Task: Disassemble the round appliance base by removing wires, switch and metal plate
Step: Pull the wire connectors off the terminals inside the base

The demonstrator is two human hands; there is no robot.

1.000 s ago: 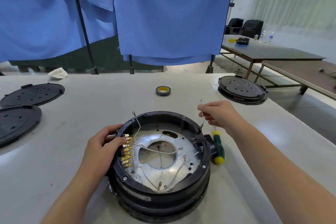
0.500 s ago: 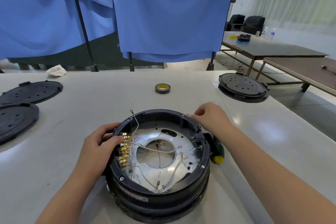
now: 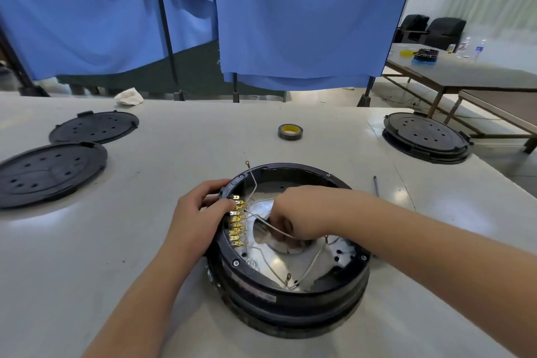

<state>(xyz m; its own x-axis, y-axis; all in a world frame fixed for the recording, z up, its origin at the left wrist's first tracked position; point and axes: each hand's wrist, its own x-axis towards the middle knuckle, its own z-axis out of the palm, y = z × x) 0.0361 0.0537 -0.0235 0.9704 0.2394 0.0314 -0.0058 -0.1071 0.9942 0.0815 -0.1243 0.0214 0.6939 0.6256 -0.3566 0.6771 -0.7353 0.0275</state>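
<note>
The round black appliance base (image 3: 290,296) sits on the white table near me, open side up. Inside lies a shiny metal plate (image 3: 270,261) with a centre hole. A row of gold terminals (image 3: 236,227) lines the left inner wall, and thin white wires (image 3: 308,267) run from them across the plate. My left hand (image 3: 197,218) grips the base's left rim, its thumb beside the terminals. My right hand (image 3: 302,215) reaches into the base over the centre hole, fingers curled down and pinching a white wire. The switch is not visible.
A tape roll (image 3: 290,131) lies beyond the base. Two black round lids (image 3: 93,126) (image 3: 49,173) lie at the left, and another black base (image 3: 425,136) stands at the back right. A screwdriver shaft (image 3: 375,186) and a loose wire (image 3: 408,197) lie right of the base.
My right hand has moved from the table beside the base's right rim into the base and taken hold of a wire. My left hand has stayed on the left rim.
</note>
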